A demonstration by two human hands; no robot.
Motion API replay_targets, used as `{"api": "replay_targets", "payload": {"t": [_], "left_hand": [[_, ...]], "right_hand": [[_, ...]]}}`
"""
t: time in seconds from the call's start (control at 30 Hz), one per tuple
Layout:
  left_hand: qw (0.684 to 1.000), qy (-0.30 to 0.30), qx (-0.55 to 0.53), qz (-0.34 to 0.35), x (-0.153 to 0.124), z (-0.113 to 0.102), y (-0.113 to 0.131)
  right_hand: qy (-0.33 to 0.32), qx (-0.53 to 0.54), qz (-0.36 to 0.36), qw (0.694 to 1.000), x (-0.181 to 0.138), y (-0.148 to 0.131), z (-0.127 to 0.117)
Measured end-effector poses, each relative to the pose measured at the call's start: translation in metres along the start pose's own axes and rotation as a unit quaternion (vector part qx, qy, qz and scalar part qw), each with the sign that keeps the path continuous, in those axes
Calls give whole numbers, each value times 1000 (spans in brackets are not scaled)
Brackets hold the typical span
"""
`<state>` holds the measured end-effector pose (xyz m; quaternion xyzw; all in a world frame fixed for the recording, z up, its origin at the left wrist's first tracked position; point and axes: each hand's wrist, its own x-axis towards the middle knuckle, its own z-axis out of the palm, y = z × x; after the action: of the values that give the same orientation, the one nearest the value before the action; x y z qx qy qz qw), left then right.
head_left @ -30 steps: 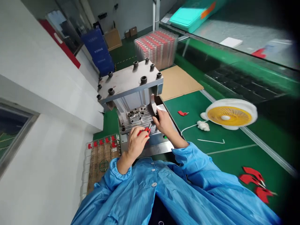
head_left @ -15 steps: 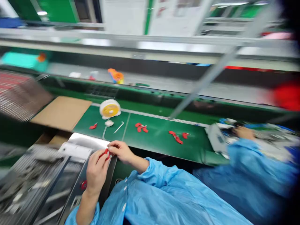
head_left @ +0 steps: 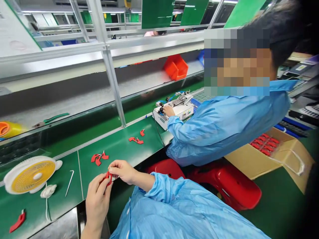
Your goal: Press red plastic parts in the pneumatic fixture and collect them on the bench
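My left hand (head_left: 96, 196) pinches a small curved red plastic part (head_left: 109, 177) in front of my body, just off the bench's near edge. The fingertips of my right hand (head_left: 123, 171) are closed on the same part's upper end, where a bit of metal shows; the fingers hide much of it. Similar red parts with metal pins lie beyond on the green bench (head_left: 119, 146): a small cluster (head_left: 99, 158), another group (head_left: 136, 140) farther right, and a single red piece (head_left: 18, 221) at the lower left. An L-shaped hex key (head_left: 69, 183) rests left of my hands.
A white and yellow fan (head_left: 30, 176) stands at left beside a bundled white cord (head_left: 48, 191). Green-handled pliers (head_left: 51, 119) lie on the shelf. At right, a co-worker in a blue smock (head_left: 211, 129) touches a white machine (head_left: 174, 109). Red stools (head_left: 224, 182) and a carton (head_left: 264, 156) stand nearby.
My view has swung right, bringing the co-worker, stools and carton into sight. Both hands still hold the red part together. The red parts on the bench appear unmoved.
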<state>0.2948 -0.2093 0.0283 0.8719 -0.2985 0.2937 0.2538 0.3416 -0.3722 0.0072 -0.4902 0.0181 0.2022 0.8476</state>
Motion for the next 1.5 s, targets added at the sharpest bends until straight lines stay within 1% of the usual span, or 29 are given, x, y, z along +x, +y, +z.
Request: {"api": "replay_targets", "payload": {"t": [0.1, 0.2, 0.33, 0.47, 0.6, 0.7, 0.87, 0.97, 1.07, 1.13, 1.27, 1.33, 1.37, 1.43, 1.5], "left_hand": [[1000, -8, -16, 9, 18, 23, 11], [999, -16, -36, 8, 30, 40, 22], [998, -29, -55, 19, 41, 55, 31], [996, -38, -66, 35, 49, 66, 37], [994, -52, -92, 37, 57, 73, 45], [993, -55, -101, 35, 59, 76, 48], [994, -56, -96, 21, 54, 80, 48], [993, -49, -104, 6, 52, 79, 48], [993, -59, -100, 2, 54, 76, 50], [993, -68, -95, 6, 56, 74, 51], [995, -66, -76, 21, 57, 72, 52], [995, -67, -60, 39, 55, 73, 52], [995, -70, -52, 47, 55, 74, 51], [994, -79, -41, 56, 53, 75, 50], [994, -86, -36, 56, 52, 76, 49]], "right_hand": [[13, 6, -15, 1000, -3, -10, -28], [26, 8, -29, 999, -6, -18, -48], [47, 10, -48, 998, -12, -27, -64], [64, 6, -69, 996, -20, -33, -75], [89, 11, -75, 993, -27, -37, -85], [89, 13, -83, 992, -31, -37, -91], [74, 14, -73, 994, -33, -35, -102], [47, 16, -58, 997, -33, -35, -107], [24, 16, -56, 998, -31, -35, -109], [29, 8, -60, 998, -30, -35, -107], [44, -32, -68, 996, -26, -33, -104], [70, -79, -62, 992, -26, -32, -103], [91, -118, -59, 987, -26, -33, -102], [132, -211, -63, 967, -27, -37, -103], [144, -292, -65, 943, -28, -42, -105]]}}
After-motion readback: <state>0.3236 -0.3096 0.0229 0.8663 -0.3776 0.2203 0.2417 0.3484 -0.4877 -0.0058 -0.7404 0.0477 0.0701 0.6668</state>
